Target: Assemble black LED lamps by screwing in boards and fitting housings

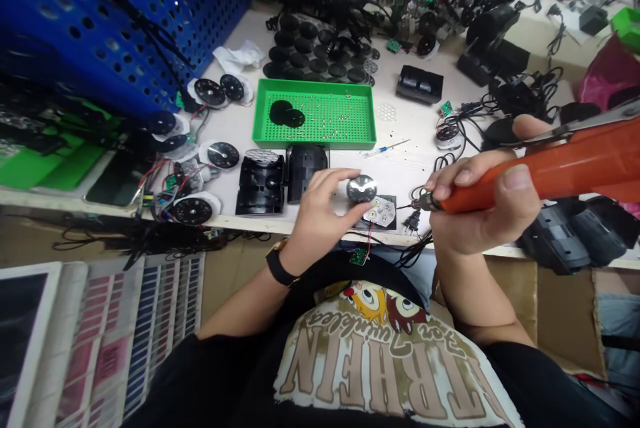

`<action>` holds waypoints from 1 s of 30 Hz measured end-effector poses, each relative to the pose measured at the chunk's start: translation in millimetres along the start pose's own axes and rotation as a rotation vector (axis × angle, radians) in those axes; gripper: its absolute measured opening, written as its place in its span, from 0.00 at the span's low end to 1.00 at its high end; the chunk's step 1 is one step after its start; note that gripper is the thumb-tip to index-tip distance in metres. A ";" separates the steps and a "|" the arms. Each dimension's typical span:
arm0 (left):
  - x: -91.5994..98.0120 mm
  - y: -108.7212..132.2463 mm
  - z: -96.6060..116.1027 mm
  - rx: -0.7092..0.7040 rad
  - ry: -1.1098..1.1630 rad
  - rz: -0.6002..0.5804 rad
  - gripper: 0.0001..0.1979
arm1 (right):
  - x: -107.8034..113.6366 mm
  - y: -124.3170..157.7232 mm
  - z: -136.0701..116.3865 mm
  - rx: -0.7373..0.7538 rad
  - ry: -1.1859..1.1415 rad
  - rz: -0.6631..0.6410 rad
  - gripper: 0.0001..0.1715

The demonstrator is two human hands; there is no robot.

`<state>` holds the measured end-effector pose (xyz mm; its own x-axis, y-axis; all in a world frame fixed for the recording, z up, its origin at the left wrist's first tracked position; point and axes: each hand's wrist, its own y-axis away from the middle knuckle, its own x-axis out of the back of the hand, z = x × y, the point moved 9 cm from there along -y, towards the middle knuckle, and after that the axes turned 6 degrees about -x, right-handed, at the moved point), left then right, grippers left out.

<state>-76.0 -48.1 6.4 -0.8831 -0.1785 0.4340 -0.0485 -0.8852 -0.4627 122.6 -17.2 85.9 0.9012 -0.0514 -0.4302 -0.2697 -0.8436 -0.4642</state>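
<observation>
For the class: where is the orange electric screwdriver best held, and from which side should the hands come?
Grip the thick orange barrel just behind the narrow nose, from the near side, as the right hand does: the barrel is the widest part, and the thin bit points left, clear of the hand.

Above the right hand (480, 201), open bench (405, 178) runs up to the green tray (314, 138), with a small screwdriver (385, 150) lying there; 2 black housings (260, 181) stand just beside the left hand (320, 211), blocking that side.
</observation>
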 end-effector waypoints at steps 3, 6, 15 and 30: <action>9.6 -2.4 -2.1 0.031 -0.011 -0.023 0.22 | 4.7 -1.0 -1.5 0.013 0.093 0.042 0.05; -2.7 2.3 3.9 0.028 0.025 -0.097 0.22 | 6.1 0.6 -0.9 0.032 0.159 0.042 0.11; -39.5 11.2 7.6 -0.003 0.052 -0.159 0.25 | 13.2 5.8 2.2 0.027 0.211 0.031 0.13; -43.7 13.9 -1.2 0.021 0.097 -0.134 0.22 | -10.2 16.6 12.2 0.014 -0.024 -0.085 0.13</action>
<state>-38.6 -52.1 -19.8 -0.9103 -0.0169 0.4136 -0.1599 -0.9072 -0.3892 104.8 -24.2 73.1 0.9128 0.0331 -0.4071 -0.1976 -0.8366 -0.5109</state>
